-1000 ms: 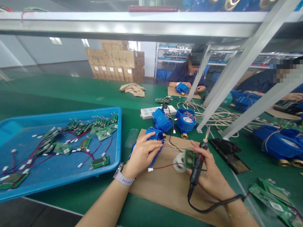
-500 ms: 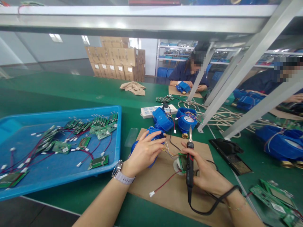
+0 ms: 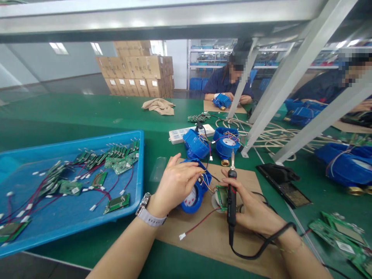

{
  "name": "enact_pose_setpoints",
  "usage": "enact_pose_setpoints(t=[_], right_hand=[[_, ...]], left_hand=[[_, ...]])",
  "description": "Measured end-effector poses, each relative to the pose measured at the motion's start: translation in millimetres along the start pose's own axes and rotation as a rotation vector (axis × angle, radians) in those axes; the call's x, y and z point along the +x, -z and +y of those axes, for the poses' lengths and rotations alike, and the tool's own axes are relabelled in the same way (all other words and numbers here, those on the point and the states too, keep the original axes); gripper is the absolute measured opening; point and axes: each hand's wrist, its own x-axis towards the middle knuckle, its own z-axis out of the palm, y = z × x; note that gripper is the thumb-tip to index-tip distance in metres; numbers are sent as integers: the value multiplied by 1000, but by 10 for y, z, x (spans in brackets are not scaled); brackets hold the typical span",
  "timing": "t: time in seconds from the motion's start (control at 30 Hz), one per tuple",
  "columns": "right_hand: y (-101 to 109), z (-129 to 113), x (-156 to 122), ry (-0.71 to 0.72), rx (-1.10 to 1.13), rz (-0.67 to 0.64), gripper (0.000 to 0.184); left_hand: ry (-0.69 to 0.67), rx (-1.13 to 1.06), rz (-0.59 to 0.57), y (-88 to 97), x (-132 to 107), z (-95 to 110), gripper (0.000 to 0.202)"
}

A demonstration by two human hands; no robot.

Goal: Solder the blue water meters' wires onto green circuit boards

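The fingertips of my left hand (image 3: 176, 184) are pinched together on thin coloured wires (image 3: 207, 183) that rise from an open blue water meter (image 3: 190, 202). The meter's dial shows below my palm; part of its housing is hidden by the hand. In my right hand (image 3: 254, 211) is a black soldering iron (image 3: 231, 205), its metal tip pointing up and away from me. Beside the iron, near my right fingers, a green circuit board (image 3: 223, 197) rests on a pale round part, with a red lead and white plug trailing left. Cardboard (image 3: 200, 248) lies underneath.
A blue tray (image 3: 141, 170) of circuit boards stands left. Behind are two more blue meters (image 3: 195, 145), a power strip (image 3: 177, 135) and tangled cables. Metal shelf posts (image 3: 293, 73) rise at right, near a black holder (image 3: 286, 186) and loose boards (image 3: 334, 238). Two people work across the table.
My left fingers have drawn together on the wires, and the hand has lifted enough to uncover the meter's dial. My right hand still holds the soldering iron. The view has shifted slightly.
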Motion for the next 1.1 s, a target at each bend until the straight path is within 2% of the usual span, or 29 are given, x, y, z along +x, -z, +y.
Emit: enact_pose_setpoints(t=[0.1, 0.17, 0.27, 0.47, 0.63, 0.8, 0.97, 1.1], right_hand=[[-13, 7, -25, -9, 11, 3, 74], [-20, 14, -43, -12, 24, 9, 73], [-28, 34, -52, -16, 35, 9, 74], [-8, 24, -34, -19, 80, 3, 77], [13, 31, -76, -61, 97, 33, 73], [-14, 113, -131, -95, 184, 54, 74], [12, 119, -133, -99, 250, 31, 74], [26, 117, -124, -108, 297, 27, 75]], left_hand=[[46, -30, -91, -37, 62, 36, 18], [51, -39, -92, -48, 83, 45, 18], [-44, -62, -112, -58, 84, 75, 18], [-278, -147, -404, -130, 61, 261, 18], [-335, 39, -509, -187, 46, 432, 20], [-338, 168, -533, -209, -6, 487, 23], [-197, 96, -425, -260, -51, 468, 18], [-118, 84, -417, -268, -51, 483, 18]])
